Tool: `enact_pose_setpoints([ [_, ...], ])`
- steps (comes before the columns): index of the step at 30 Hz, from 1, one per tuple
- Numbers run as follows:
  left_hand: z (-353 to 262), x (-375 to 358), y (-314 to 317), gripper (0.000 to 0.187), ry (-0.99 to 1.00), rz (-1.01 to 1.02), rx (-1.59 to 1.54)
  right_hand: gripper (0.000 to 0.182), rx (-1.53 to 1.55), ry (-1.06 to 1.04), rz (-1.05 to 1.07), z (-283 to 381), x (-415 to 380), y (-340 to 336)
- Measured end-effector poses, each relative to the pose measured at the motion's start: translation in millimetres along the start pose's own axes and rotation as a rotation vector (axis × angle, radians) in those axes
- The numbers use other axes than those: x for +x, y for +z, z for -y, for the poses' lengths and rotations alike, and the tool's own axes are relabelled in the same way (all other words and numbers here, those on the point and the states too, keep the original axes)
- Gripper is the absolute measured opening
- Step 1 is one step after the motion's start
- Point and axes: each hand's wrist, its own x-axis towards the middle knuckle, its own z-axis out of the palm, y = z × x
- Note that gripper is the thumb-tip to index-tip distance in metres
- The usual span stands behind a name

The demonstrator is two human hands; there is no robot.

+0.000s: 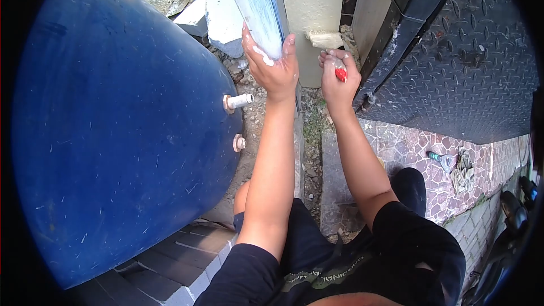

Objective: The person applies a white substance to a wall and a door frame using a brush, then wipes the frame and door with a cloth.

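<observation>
My right hand (340, 76) is closed around a paintbrush (326, 39) with a red handle tip. Its pale, paint-covered bristles lie against the lower part of a cream-coloured post (314, 5). To the left, my left hand (272, 71) grips the lower end of a long flat piece streaked blue and white (255, 5), thumb on one side and fingers on the other. White paint marks the left hand. Whether the streaked piece is loose or fixed cannot be seen, as its upper end runs out of view.
A large blue tank (124, 119) with two pipe fittings (238, 102) fills the left side. Black tread-patterned metal (464, 56) stands at right. White blocks (224, 22) lie on rubble behind. A green-handled tool (436, 157) and crumpled cloth (463, 173) lie on the patterned paving.
</observation>
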Motion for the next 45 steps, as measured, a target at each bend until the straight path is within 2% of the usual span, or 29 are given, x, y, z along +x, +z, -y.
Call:
enact_pose_setpoints([
  [2, -1.8, 0.8, 0.5, 0.079, -0.011, -0.003, -0.026, 0.012, 0.028, -0.311, 0.017, -0.4, -9.5, -5.9],
  [7, -1.4, -0.2, 0.6, 0.08, 0.001, -0.017, -0.024, 0.014, -0.177, -0.415, 0.091, -70.9, -46.4, -19.7],
  [9, -2.4, 1.1, 0.0, 0.081, -0.012, -0.004, -0.027, 0.014, -0.24, -0.275, 0.142, -92.4, -66.8, -25.9],
  [10, -1.2, 0.6, 0.0, 0.081, -0.008, -0.007, -0.024, 0.014, -0.235, -0.277, 0.144, -100.2, -75.1, -29.0],
  [13, 2.6, 0.2, 0.1, 0.081, 0.03, -0.005, 0.035, 0.013, -0.324, 0.057, 0.12, -98.3, -83.0, -29.7],
  [16, 3.5, -2.0, 1.1, 0.081, -0.009, 0.01, 0.002, 0.015, -0.391, 0.1, 0.101, -72.1, -55.3, -18.8],
  [18, 1.2, -0.8, 0.7, 0.08, -0.044, 0.01, -0.044, 0.016, -0.356, -0.043, 0.012, -42.9, -22.5, -7.6],
  [20, 1.5, -1.8, 0.2, 0.08, -0.041, 0.017, -0.02, 0.014, -0.324, -0.017, 0.04, 9.1, -0.9, -5.1],
  [23, 2.6, -0.7, 0.3, 0.079, -0.015, 0.013, -0.003, 0.008, -0.009, -0.197, -0.006, 20.8, 9.2, -1.3],
  [24, 3.0, -0.4, 1.3, 0.079, 0.005, 0.008, -0.011, 0.008, -0.012, -0.195, -0.001, 19.2, 7.8, -2.2],
  [27, 4.5, -0.4, 1.8, 0.08, 0.022, -0.001, 0.0, 0.015, -0.059, -0.515, 0.011, 2.7, -2.4, -10.1],
  [28, 5.0, 0.1, 2.2, 0.081, 0.036, -0.006, -0.006, 0.015, -0.061, -0.519, 0.008, -14.3, -10.0, -12.0],
  [33, -2.4, 1.9, 1.5, 0.082, -0.012, -0.006, -0.04, 0.013, -0.23, -0.27, 0.128, -92.0, -55.8, -30.2],
  [34, -1.2, 1.1, 0.7, 0.081, -0.004, -0.01, -0.027, 0.013, -0.227, -0.27, 0.128, -95.1, -63.2, -34.4],
  [36, 0.6, 0.0, 0.2, 0.081, 0.013, -0.009, -0.009, 0.012, -0.368, -0.047, 0.131, -96.6, -73.9, -40.7],
  [38, 2.9, 1.1, 1.5, 0.081, 0.032, -0.011, 0.005, 0.014, -0.342, -0.013, 0.091, -97.0, -71.7, -38.4],
  [40, 2.0, 0.7, 1.0, 0.08, 0.0, 0.003, -0.035, 0.012, -0.399, 0.12, 0.088, -75.8, -56.6, -29.2],
  [45, 1.7, -2.8, -0.4, 0.079, -0.008, 0.01, -0.01, 0.013, -0.241, 0.048, 0.08, -2.5, 6.4, -3.1],
])
